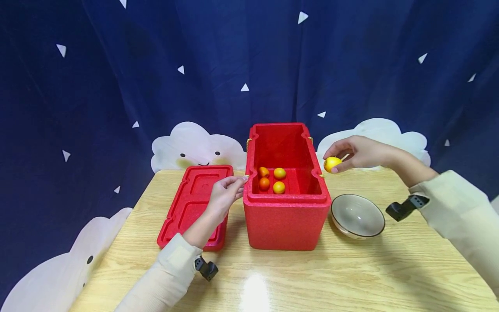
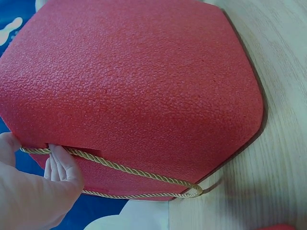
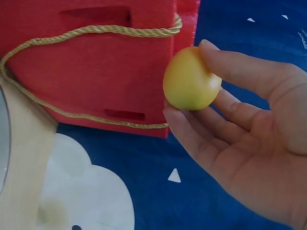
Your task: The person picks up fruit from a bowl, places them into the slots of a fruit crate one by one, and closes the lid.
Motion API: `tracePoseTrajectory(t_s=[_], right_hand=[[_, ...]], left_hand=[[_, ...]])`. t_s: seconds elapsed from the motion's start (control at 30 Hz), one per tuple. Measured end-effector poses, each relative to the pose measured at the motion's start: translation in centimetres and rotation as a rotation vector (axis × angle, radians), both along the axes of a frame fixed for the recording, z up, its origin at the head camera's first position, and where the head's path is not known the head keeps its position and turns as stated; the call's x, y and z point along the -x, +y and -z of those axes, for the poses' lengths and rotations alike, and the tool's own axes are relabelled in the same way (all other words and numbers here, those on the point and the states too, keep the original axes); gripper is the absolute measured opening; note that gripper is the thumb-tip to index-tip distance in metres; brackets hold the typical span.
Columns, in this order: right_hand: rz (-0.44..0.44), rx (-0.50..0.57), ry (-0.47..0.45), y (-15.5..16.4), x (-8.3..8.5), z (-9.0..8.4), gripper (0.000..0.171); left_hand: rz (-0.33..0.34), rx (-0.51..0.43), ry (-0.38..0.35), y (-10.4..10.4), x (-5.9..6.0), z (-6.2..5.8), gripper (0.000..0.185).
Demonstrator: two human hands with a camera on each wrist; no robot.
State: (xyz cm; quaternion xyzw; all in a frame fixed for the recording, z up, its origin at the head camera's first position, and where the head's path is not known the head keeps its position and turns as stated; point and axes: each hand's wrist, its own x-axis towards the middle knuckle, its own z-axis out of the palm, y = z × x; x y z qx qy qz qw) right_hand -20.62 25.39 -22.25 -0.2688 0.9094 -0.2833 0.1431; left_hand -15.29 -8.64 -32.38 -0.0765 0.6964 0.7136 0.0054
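Observation:
A round yellow fruit (image 1: 332, 164) is pinched between the thumb and fingertips of my right hand (image 1: 360, 152), in the air right of the open red box (image 1: 288, 223). In the right wrist view the yellow fruit (image 3: 191, 79) overlaps the box's side, where a gold cord (image 3: 91, 29) loops. My left hand (image 1: 227, 190) holds the box's left rim, thumb at the top edge. Seen from the left wrist, that hand's fingers (image 2: 58, 163) lie against the side, by a gold cord (image 2: 129, 170). Inside the box, several orange (image 1: 264, 183) and yellow fruits (image 1: 279, 187) rest near the front left.
Left of the box, its red lid (image 1: 195, 203) lies flat on the wooden table (image 1: 296, 277). A pale bowl (image 1: 357, 215) with a dark rim stands close to the box's right side, below my right hand. Behind the table hangs a dark blue curtain (image 1: 218, 47) with white shapes.

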Motion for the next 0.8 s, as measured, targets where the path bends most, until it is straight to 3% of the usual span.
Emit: tracePoseTrajectory(t_s=[0.43,0.8], right_hand=[[-0.012,-0.005,0.028,-2.0,0.7,-2.2,0.041],[-0.017,-0.033,-0.013,-4.7,1.8,-4.1,0.041]], left_hand=[[-0.004,0.003,-0.018,0.0,-0.1,-0.1,0.031],[-0.005,0.043,-0.046,0.0,-0.4,-0.3,0.030]])
